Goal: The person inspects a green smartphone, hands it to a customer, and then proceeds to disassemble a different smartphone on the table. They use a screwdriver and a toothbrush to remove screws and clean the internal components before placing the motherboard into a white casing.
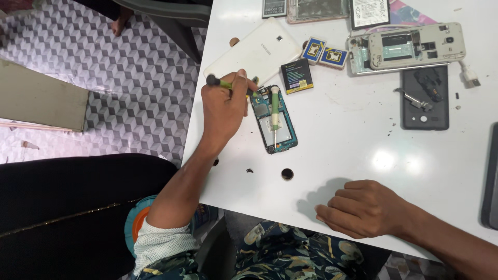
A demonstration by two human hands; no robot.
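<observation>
White and glossy, the surface stood over a floor of grey cube-patterned tiles and carried a scatter of phone parts. The left hand had its fingers closed around a green-handled screwdriver, whose black cap stuck out to the left of the knuckles. Its working end lay at the upper left corner of an opened phone with a teal frame, which lay flat on the surface just right of that hand. A second, pale green tool rested lengthwise on top of that phone.

The right hand lay near the front edge of the surface, well apart from the phone, its fingers curled loosely under and gripping nothing that showed.

Just above the opened phone lay a white back cover and a small black battery, with two blue-edged square packets beside them. Farther right sat a stripped beige phone frame above a dark phone back. Two round holes showed in the surface near its front edge.
</observation>
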